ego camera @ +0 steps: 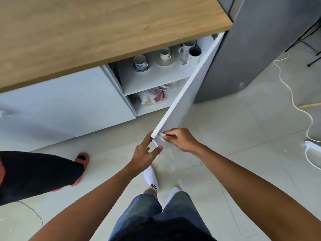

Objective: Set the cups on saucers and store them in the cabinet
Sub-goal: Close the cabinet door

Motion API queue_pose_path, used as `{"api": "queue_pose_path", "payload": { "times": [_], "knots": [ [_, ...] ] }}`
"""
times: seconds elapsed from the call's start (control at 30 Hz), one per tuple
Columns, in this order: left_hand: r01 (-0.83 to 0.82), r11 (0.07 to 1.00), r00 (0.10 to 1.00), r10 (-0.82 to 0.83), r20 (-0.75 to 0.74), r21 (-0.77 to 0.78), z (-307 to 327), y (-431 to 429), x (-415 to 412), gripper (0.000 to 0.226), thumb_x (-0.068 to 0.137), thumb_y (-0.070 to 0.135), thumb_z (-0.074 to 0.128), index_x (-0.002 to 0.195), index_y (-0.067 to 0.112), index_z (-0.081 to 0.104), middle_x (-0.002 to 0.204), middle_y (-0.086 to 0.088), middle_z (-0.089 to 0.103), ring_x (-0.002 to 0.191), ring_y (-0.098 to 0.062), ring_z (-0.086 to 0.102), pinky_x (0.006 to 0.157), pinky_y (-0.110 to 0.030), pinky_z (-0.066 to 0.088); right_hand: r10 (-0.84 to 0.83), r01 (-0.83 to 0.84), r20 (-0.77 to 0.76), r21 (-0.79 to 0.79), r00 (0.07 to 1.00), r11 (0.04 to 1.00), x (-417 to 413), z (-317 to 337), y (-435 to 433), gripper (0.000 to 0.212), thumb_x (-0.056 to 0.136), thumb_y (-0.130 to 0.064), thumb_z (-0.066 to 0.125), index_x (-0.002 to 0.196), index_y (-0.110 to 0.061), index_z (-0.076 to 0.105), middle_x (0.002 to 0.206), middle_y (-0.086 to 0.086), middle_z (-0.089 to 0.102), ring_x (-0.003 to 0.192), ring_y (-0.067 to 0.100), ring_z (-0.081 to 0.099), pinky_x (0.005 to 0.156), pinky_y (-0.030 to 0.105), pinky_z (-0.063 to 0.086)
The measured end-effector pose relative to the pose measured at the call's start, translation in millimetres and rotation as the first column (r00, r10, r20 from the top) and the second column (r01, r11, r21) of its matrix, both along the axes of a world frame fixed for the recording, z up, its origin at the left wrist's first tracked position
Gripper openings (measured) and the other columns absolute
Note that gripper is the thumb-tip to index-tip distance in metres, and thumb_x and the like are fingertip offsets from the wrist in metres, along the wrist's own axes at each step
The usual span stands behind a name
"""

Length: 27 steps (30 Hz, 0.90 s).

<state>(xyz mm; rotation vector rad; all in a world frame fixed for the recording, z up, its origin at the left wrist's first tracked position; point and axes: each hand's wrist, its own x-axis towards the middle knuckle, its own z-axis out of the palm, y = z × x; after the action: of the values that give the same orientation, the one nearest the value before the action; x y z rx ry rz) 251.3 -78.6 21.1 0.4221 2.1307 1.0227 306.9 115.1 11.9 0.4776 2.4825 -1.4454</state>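
The white cabinet door stands open under the wooden counter. On the upper shelf a blue-patterned cup sits on its saucer, and beside it a white cup rests on a pale saucer. Mugs stand further right on the same shelf. My right hand pinches the small handle at the door's near corner. My left hand touches the door's corner edge with fingers spread, holding nothing.
Plastic bags fill the lower shelf. A grey fridge stands right of the door. Another person's leg and red slipper are at the left. A white cable and power strip lie on the tiled floor at right.
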Motion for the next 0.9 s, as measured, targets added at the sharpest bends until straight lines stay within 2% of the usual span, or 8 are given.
{"api": "queue_pose_path", "payload": {
  "times": [0.13, 0.3, 0.4, 0.47, 0.53, 0.63, 0.8, 0.9],
  "knots": [
    [-0.091, 0.996, 0.996, 0.091, -0.003, 0.014, 1.4, -11.3, -48.1, 0.069, 0.094, 0.034, 0.061, 0.153, 0.038, 0.025, 0.146, 0.007, 0.051, 0.133, -0.013, 0.047, 0.109, -0.032, 0.04, -0.003, 0.003, -0.005, -0.035, 1.0, 0.999, -54.4, -1.6, -20.2, 0.027, 0.095, -0.032, 0.065, 0.113, -0.016, 0.075, 0.101, 0.004, 0.077, 0.091, 0.015, 0.071, 0.081, 0.03, 0.054],
    [-0.197, 0.978, 0.98, 0.196, 0.023, 0.071, -0.5, -18.3, -102.6, 0.066, 0.095, 0.032, 0.061, 0.152, 0.035, 0.028, 0.148, 0.014, 0.046, 0.133, -0.006, 0.045, 0.108, -0.028, 0.038, -0.03, 0.029, -0.008, -0.034, 1.0, 0.999, -116.0, -2.5, -38.3, 0.034, 0.095, -0.039, 0.063, 0.119, -0.017, 0.074, 0.117, -0.003, 0.074, 0.108, 0.009, 0.068, 0.088, 0.018, 0.049],
    [-0.249, 0.961, 0.968, 0.245, 0.052, 0.117, 1.9, -21.0, -135.2, 0.066, 0.094, 0.028, 0.062, 0.148, 0.043, 0.029, 0.147, 0.019, 0.046, 0.13, 0.002, 0.043, 0.106, -0.025, 0.036, -0.039, 0.038, -0.01, -0.028, 0.999, 0.999, -155.7, 0.3, -45.9, 0.027, 0.096, -0.035, 0.063, 0.11, -0.016, 0.076, 0.094, -0.007, 0.076, 0.09, 0.006, 0.067, 0.079, 0.021, 0.046],
    [-0.285, 0.95, 0.958, 0.279, 0.067, 0.125, 0.8, -22.0, -158.0, 0.072, 0.092, 0.028, 0.064, 0.152, 0.04, 0.025, 0.152, 0.016, 0.041, 0.136, 0.0, 0.04, 0.109, -0.025, 0.035, -0.041, 0.041, -0.012, -0.02, 0.999, 0.999, -182.7, 3.3, -48.5, 0.028, 0.096, -0.034, 0.063, 0.114, -0.017, 0.076, 0.099, -0.005, 0.077, 0.093, 0.009, 0.067, 0.078, 0.021, 0.046],
    [-0.304, 0.945, 0.952, 0.297, 0.074, 0.117, 0.5, -20.8, -179.1, 0.078, 0.089, 0.031, 0.063, 0.156, 0.035, 0.021, 0.156, 0.011, 0.038, 0.141, -0.004, 0.037, 0.113, -0.028, 0.034, -0.035, 0.035, -0.007, -0.009, 0.999, 0.999, -206.2, 4.6, -49.0, 0.031, 0.097, -0.035, 0.062, 0.119, -0.017, 0.073, 0.107, -0.003, 0.076, 0.097, 0.011, 0.068, 0.076, 0.013, 0.045],
    [-0.339, 0.932, 0.94, 0.33, 0.087, 0.127, 1.5, -16.2, -210.0, 0.077, 0.091, 0.025, 0.061, 0.157, 0.032, 0.021, 0.157, 0.008, 0.037, 0.141, -0.004, 0.037, 0.114, -0.029, 0.034, -0.011, 0.011, 0.013, 0.026, 1.0, 1.0, -243.1, 4.6, -46.8, 0.032, 0.099, -0.036, 0.058, 0.117, -0.016, 0.074, 0.092, -0.003, 0.072, 0.077, 0.005, 0.059, 0.062, 0.002, 0.035],
    [-0.383, 0.915, 0.924, 0.377, 0.072, 0.124, 3.8, -2.0, -252.9, 0.075, 0.093, 0.019, 0.059, 0.157, 0.032, 0.021, 0.159, 0.01, 0.033, 0.144, -0.006, 0.034, 0.113, -0.028, 0.033, -0.006, 0.006, 0.022, -0.002, 1.0, 1.0, -297.5, 6.3, -38.7, 0.031, 0.099, -0.036, 0.057, 0.117, -0.017, 0.074, 0.103, 0.0, 0.076, 0.086, 0.013, 0.066, 0.066, 0.012, 0.041],
    [-0.424, 0.897, 0.906, 0.419, 0.064, 0.127, 3.1, 8.6, -272.2, 0.075, 0.093, 0.017, 0.058, 0.157, 0.03, 0.021, 0.16, 0.007, 0.032, 0.144, -0.008, 0.034, 0.116, -0.03, 0.031, -0.012, 0.012, 0.014, -0.049, 1.0, 0.999, -321.1, 4.6, -32.6, 0.029, 0.099, -0.037, 0.057, 0.11, -0.018, 0.076, 0.092, 0.004, 0.077, 0.082, 0.018, 0.069, 0.068, 0.023, 0.047]
  ]
}}
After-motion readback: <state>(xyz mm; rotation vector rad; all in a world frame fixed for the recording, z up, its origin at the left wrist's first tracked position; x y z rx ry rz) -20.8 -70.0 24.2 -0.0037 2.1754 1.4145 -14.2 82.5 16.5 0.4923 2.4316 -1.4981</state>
